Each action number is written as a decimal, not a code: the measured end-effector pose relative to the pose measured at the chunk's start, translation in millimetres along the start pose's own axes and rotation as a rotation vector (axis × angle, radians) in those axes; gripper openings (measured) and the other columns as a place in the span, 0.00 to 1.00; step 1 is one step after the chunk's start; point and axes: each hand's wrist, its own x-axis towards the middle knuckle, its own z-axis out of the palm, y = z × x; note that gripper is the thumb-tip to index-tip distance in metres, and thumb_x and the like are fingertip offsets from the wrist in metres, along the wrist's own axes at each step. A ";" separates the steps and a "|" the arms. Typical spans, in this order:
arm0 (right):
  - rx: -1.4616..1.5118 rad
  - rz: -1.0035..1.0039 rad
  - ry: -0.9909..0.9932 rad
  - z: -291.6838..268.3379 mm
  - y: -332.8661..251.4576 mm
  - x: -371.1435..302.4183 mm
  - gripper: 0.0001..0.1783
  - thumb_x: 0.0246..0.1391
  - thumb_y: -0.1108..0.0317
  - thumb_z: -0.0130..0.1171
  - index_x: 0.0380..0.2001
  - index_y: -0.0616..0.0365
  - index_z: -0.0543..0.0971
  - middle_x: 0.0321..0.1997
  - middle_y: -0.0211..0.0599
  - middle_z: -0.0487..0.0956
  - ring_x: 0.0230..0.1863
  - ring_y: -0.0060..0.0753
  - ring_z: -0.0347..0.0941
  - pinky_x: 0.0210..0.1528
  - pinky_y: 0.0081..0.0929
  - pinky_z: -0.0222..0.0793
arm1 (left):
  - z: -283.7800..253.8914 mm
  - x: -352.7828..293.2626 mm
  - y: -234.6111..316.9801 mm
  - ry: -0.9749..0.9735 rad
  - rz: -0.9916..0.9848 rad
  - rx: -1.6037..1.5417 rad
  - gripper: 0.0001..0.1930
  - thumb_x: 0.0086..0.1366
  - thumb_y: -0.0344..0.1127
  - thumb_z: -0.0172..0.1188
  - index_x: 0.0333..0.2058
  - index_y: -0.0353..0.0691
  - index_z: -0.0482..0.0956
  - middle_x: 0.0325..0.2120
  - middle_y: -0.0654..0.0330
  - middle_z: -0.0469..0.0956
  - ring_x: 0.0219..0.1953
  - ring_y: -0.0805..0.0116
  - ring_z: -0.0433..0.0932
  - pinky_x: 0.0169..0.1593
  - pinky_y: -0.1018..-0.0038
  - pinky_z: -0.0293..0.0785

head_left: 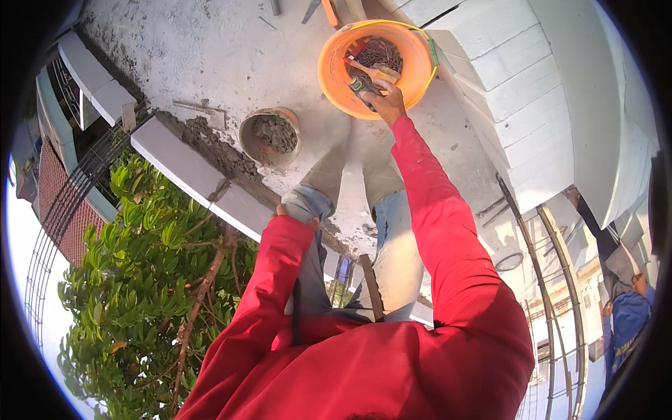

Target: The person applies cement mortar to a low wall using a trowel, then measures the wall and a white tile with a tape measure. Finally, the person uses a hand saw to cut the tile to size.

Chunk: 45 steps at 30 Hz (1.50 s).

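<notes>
My right hand point(386, 103) reaches into an orange bucket point(413, 52) in front of me. Its fingers are closed around a small dark, rounded object point(362, 89) with greenish edges, which looks like a tape measure. Beside it in the bucket lie a wooden-handled tool point(362, 68), a red-handled tool point(357, 50) and a heap of thin brown metal pieces point(381, 52), perhaps nails or wire. My left hand point(297, 214) rests on my left knee, mostly covered by the red sleeve; the fingertips that show are apart.
A smaller bucket point(245, 140) of wet mortar stands to the left. Spilled mortar point(224, 150) runs along a low white wall point(189, 175), with a trowel-like tool point(203, 108) nearby. White blocks point(525, 105) rise on the right. Beyond the wall is a tree point(154, 280). Another person point(630, 311) is at far right.
</notes>
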 end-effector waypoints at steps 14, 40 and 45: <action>1.324 0.165 0.021 -95.7 -101.7 -515.0 0.25 0.65 0.45 0.48 0.45 0.57 0.78 0.34 0.42 0.85 0.23 0.41 0.82 0.17 0.33 0.73 | -31.4 -211.0 20.2 -0.952 1.607 -0.325 0.44 0.69 0.46 0.63 0.76 0.44 0.47 0.69 0.46 0.60 0.61 0.50 0.74 0.55 0.63 0.78; 0.903 -0.097 1.449 -103.7 76.4 -943.3 0.50 0.44 0.50 0.73 0.69 0.53 0.64 0.58 0.51 0.77 0.59 0.49 0.75 0.61 0.40 0.69 | 437.3 -574.9 55.6 -0.495 1.152 1.301 0.17 0.71 0.42 0.62 0.49 0.35 0.77 0.30 0.52 0.84 0.19 0.70 0.79 0.22 0.73 0.76; 0.993 -0.118 1.519 -142.5 125.1 -963.7 0.56 0.45 0.42 0.74 0.73 0.48 0.58 0.59 0.50 0.74 0.60 0.46 0.72 0.63 0.39 0.66 | 532.1 -604.5 97.0 -0.482 1.132 1.526 0.16 0.71 0.41 0.62 0.46 0.31 0.80 0.32 0.54 0.83 0.23 0.69 0.81 0.27 0.72 0.79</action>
